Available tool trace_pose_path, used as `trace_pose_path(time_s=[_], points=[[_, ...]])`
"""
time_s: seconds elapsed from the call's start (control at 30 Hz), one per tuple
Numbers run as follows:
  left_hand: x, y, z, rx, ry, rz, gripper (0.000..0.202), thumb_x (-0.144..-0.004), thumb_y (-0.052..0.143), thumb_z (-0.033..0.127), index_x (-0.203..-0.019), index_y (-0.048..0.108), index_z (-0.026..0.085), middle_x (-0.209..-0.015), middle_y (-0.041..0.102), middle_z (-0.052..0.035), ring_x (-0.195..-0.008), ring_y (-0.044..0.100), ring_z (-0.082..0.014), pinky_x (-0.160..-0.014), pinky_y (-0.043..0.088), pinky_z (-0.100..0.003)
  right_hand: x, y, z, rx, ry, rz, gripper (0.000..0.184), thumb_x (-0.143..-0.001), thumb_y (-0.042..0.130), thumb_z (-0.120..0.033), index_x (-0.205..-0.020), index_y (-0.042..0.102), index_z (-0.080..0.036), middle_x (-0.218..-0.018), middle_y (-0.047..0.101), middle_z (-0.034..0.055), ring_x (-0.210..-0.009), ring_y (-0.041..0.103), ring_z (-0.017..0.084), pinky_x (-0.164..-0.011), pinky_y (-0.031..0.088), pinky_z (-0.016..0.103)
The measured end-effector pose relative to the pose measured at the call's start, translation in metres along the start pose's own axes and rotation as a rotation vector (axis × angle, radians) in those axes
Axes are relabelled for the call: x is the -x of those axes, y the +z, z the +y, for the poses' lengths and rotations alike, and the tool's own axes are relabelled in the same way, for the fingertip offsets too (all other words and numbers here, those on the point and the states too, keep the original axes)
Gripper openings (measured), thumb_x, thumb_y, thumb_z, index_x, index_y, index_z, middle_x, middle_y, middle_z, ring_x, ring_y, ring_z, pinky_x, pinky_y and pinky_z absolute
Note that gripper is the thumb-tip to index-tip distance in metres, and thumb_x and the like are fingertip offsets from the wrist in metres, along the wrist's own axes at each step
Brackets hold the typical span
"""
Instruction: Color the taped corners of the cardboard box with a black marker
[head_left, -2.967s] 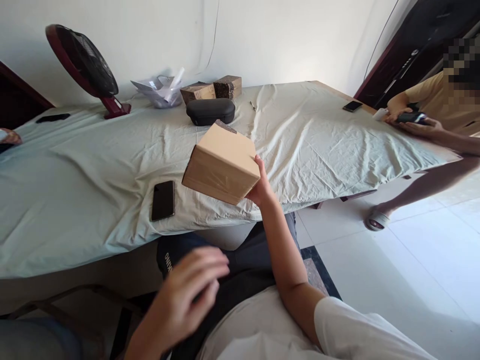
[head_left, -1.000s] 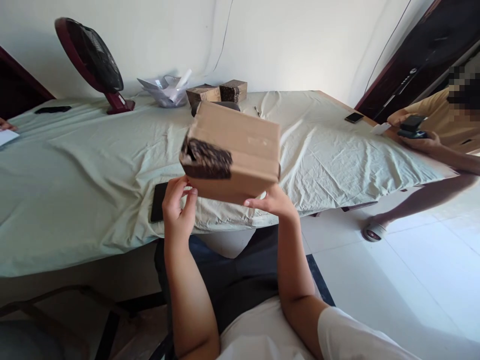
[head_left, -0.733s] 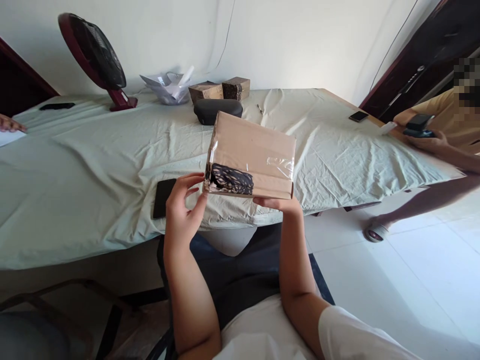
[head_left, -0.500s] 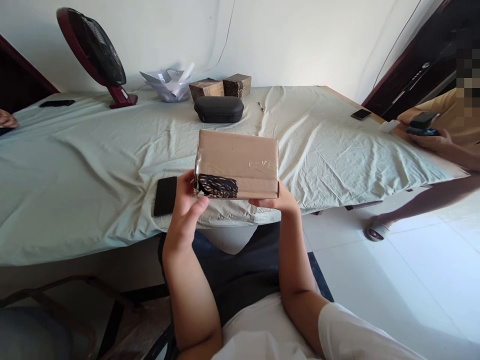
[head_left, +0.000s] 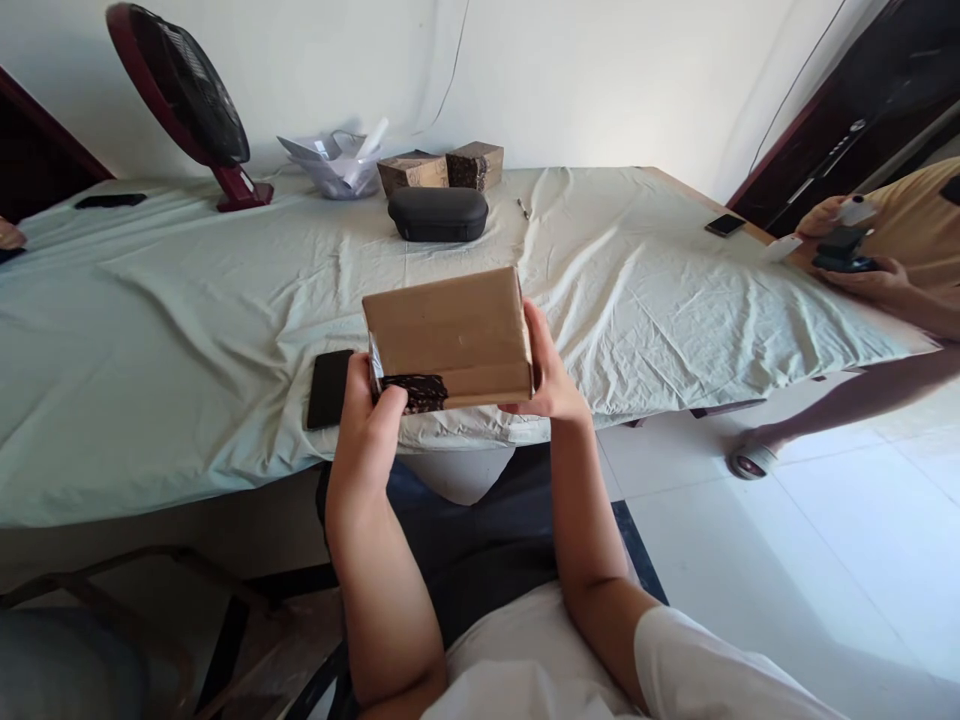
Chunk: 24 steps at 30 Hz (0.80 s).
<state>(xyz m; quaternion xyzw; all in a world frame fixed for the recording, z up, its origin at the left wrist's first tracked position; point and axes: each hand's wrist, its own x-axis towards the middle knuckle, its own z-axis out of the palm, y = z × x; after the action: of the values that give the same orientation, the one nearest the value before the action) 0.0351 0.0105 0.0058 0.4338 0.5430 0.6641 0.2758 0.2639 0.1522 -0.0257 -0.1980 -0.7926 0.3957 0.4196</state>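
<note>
A brown cardboard box (head_left: 450,335) is held up in front of me above the table's near edge, tilted with its right side higher. Black scribble covers its lower left corner. My left hand (head_left: 369,410) grips that corner, thumb on the scribbled face. On the opposite side, my right hand (head_left: 551,370) holds the right edge, with fingers along the side and under the bottom. The far faces of the box are hidden. Just left of my left hand, a black flat phone-like slab (head_left: 328,390) lies on the cloth.
A pale green cloth (head_left: 217,330) covers the table. Farther back are a black zip case (head_left: 438,215), two small boxes (head_left: 475,165), a clear plastic basket (head_left: 330,172) and a fan (head_left: 187,90). At right, another person's hands (head_left: 874,275) hold a dark device.
The box has turned in my hands, its right side rising and its left side dropping. My right hand has shifted up along its right edge. The other person's second hand has come up to the device.
</note>
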Motion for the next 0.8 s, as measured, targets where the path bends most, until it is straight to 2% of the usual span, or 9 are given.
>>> trace_pose_path(time_s=[0.07,0.17,0.37,0.43,0.5,0.57,0.63,0.73,0.8], points=[[-0.006,0.000,-0.008,0.041,-0.064,0.038,0.026,-0.080,0.065,0.025,-0.107,0.064,0.024,-0.101,0.066,-0.0031,-0.096,0.062,-0.0230,-0.089,0.055,-0.035,-0.003,0.003,0.001,-0.006,-0.010,0.030,0.144,-0.058,0.094,-0.074,-0.176,0.021,-0.034,-0.178,0.030,0.0133,-0.166,0.032,0.044,-0.138,0.030,0.064],[-0.013,-0.002,-0.016,0.209,-0.154,0.002,0.035,-0.074,0.068,0.031,-0.107,0.066,0.023,-0.107,0.069,-0.0061,-0.104,0.065,-0.0272,-0.093,0.058,-0.040,-0.004,0.006,0.004,0.004,0.022,0.031,0.144,-0.059,0.093,-0.077,-0.176,0.020,-0.035,-0.177,0.030,0.0129,-0.167,0.030,0.044,-0.139,0.027,0.065],[-0.012,-0.004,-0.007,0.286,-0.200,0.046,0.035,-0.069,0.076,0.025,-0.103,0.068,0.027,-0.102,0.067,-0.0025,-0.105,0.065,-0.0248,-0.103,0.056,-0.040,-0.006,0.011,0.012,-0.078,-0.007,0.040,0.146,-0.059,0.092,-0.081,-0.176,0.021,-0.031,-0.178,0.027,0.0144,-0.168,0.029,0.043,-0.141,0.022,0.061],[-0.010,-0.007,-0.006,0.279,-0.193,0.042,0.034,-0.071,0.078,0.024,-0.104,0.070,0.027,-0.103,0.069,-0.0024,-0.109,0.066,-0.0258,-0.110,0.054,-0.042,-0.006,0.011,0.007,-0.100,-0.011,0.057,0.143,-0.058,0.095,-0.077,-0.175,0.026,-0.031,-0.178,0.029,0.0137,-0.168,0.030,0.042,-0.142,0.023,0.060],[-0.009,-0.012,-0.011,0.298,-0.132,-0.013,0.032,-0.081,0.081,0.034,-0.111,0.073,0.027,-0.114,0.072,-0.0051,-0.120,0.067,-0.0295,-0.117,0.052,-0.047,-0.005,0.012,0.000,-0.142,0.019,0.074,0.140,-0.056,0.099,-0.071,-0.173,0.032,-0.032,-0.177,0.033,0.0128,-0.167,0.033,0.041,-0.142,0.025,0.059],[-0.011,-0.019,-0.021,0.323,-0.023,-0.133,0.050,-0.086,0.082,0.057,-0.126,0.074,0.029,-0.135,0.071,-0.0093,-0.138,0.062,-0.0353,-0.124,0.049,-0.051,-0.003,0.016,-0.002,-0.256,0.104,0.089,0.132,-0.060,0.099,-0.069,-0.171,0.038,-0.032,-0.176,0.041,0.0118,-0.165,0.039,0.041,-0.139,0.032,0.059],[-0.015,-0.027,-0.036,0.286,0.070,-0.279,0.081,-0.076,0.090,0.069,-0.145,0.067,0.032,-0.154,0.062,-0.0117,-0.152,0.053,-0.0402,-0.127,0.046,-0.053,-0.001,0.024,0.001,-0.420,0.241,0.088,0.115,-0.071,0.090,-0.077,-0.167,0.047,-0.031,-0.170,0.053,0.0115,-0.159,0.050,0.040,-0.133,0.043,0.058],[-0.026,-0.038,-0.059,0.092,0.092,-0.347,0.121,-0.062,0.103,0.054,-0.167,0.045,0.039,-0.159,0.057,-0.0136,-0.150,0.056,-0.0427,-0.119,0.054,-0.054,0.003,0.032,0.013,-0.569,0.414,0.016,0.099,-0.084,0.067,-0.092,-0.158,0.060,-0.027,-0.161,0.065,0.0128,-0.149,0.062,0.038,-0.127,0.052,0.055],[-0.033,-0.044,-0.074,0.006,0.067,-0.298,0.127,-0.063,0.102,0.053,-0.171,0.037,0.040,-0.155,0.058,-0.0145,-0.142,0.062,-0.0412,-0.110,0.060,-0.052,0.004,0.030,0.022,-0.487,0.458,-0.037,0.093,-0.089,0.059,-0.093,-0.153,0.066,-0.026,-0.165,0.063,0.0123,-0.151,0.061,0.035,-0.128,0.050,0.051]])
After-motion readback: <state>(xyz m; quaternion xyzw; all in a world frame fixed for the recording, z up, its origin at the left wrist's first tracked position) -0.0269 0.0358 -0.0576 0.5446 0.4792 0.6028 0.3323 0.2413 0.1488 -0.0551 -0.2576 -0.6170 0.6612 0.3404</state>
